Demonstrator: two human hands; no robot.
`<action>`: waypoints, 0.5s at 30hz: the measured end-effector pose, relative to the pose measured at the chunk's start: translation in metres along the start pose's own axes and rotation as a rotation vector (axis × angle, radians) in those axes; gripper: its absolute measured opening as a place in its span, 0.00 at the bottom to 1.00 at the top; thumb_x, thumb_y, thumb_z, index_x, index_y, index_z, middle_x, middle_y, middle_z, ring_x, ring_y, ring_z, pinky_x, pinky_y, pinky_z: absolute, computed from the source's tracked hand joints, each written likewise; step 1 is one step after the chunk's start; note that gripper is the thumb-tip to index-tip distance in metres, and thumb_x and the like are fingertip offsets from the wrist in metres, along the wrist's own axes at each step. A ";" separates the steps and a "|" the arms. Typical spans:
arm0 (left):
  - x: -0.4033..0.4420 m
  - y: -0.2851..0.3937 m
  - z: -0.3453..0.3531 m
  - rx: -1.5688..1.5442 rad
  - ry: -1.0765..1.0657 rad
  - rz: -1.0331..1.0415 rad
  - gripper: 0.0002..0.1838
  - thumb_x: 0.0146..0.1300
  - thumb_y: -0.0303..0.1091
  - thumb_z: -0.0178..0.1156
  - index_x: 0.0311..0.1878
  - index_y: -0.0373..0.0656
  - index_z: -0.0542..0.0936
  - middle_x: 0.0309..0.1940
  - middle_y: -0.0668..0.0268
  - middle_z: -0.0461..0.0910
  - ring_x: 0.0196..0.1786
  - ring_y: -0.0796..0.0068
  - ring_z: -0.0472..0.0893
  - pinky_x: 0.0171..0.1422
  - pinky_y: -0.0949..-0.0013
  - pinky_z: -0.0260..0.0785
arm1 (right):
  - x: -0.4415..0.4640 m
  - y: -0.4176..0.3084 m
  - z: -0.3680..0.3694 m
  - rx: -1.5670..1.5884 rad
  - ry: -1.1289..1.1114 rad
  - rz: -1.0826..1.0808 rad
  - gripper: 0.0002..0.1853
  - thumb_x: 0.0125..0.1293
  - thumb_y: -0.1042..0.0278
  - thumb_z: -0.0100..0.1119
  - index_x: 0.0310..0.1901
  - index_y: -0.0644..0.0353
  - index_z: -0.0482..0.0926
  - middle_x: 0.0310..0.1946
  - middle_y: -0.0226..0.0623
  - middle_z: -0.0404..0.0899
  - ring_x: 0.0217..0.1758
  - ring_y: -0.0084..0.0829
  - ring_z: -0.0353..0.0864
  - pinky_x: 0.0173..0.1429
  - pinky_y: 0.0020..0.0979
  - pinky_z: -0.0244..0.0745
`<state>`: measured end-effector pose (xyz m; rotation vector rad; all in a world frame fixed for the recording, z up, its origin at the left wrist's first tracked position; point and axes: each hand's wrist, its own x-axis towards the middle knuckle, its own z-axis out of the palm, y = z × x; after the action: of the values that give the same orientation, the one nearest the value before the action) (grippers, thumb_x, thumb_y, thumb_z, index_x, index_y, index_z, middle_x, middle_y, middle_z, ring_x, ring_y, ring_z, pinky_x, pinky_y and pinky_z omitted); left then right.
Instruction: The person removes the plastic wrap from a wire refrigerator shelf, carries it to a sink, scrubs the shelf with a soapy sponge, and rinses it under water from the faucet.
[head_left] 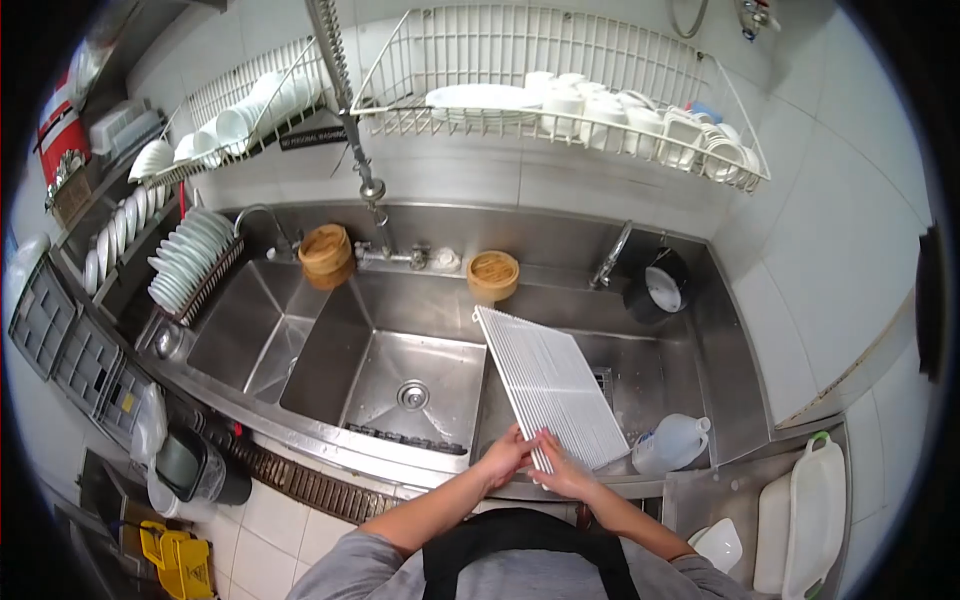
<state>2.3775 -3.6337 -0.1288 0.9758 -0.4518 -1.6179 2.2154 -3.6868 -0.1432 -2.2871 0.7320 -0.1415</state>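
A white wire rack [555,385] with close parallel bars slants over the right-hand sink basin, its far corner near the divider. My left hand [508,456] is closed on its near left edge. Close beside it, my right hand [562,468] grips the near end of the same rack, fingers wrapped at the edge and partly hidden. To the right of the rack, a translucent plastic jug [670,444] lies tilted in the basin. A round bamboo steamer [493,275] sits on the ledge behind the rack.
Other bamboo steamers [326,256] stand on the back ledge. A faucet [611,256] and a black pot [657,288] are at the back right. Wall racks [540,60] hold white cups. Plates [192,258] stand at left; a white tub [815,505] is at right.
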 end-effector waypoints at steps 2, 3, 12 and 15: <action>-0.003 -0.002 0.008 0.086 0.080 0.014 0.25 0.65 0.25 0.54 0.63 0.46 0.58 0.55 0.61 0.71 0.57 0.66 0.73 0.59 0.63 0.69 | -0.001 -0.002 -0.001 0.004 0.033 -0.006 0.41 0.65 0.49 0.53 0.70 0.65 0.47 0.72 0.53 0.42 0.76 0.46 0.41 0.75 0.39 0.43; 0.000 -0.011 0.010 0.079 0.119 0.070 0.23 0.66 0.25 0.54 0.61 0.47 0.59 0.55 0.62 0.71 0.57 0.67 0.73 0.58 0.63 0.69 | -0.001 -0.003 -0.002 0.139 -0.007 -0.031 0.40 0.66 0.50 0.53 0.70 0.66 0.49 0.72 0.53 0.43 0.76 0.46 0.42 0.75 0.38 0.44; 0.014 -0.044 0.006 0.004 0.147 0.281 0.38 0.58 0.14 0.46 0.72 0.50 0.51 0.63 0.62 0.64 0.65 0.69 0.65 0.66 0.65 0.60 | 0.006 0.078 -0.031 0.329 0.354 -0.026 0.25 0.59 0.74 0.59 0.60 0.61 0.68 0.63 0.45 0.66 0.67 0.40 0.62 0.71 0.34 0.53; -0.016 -0.021 0.013 -0.010 0.238 0.423 0.41 0.56 0.13 0.45 0.73 0.51 0.48 0.65 0.63 0.62 0.66 0.71 0.64 0.67 0.68 0.60 | 0.014 0.152 -0.054 0.054 0.542 0.296 0.25 0.65 0.66 0.54 0.61 0.64 0.63 0.59 0.50 0.66 0.62 0.44 0.66 0.66 0.41 0.58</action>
<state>2.3541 -3.6149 -0.1307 0.9749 -0.4499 -1.1102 2.1404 -3.8155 -0.2073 -2.0702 1.3132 -0.6485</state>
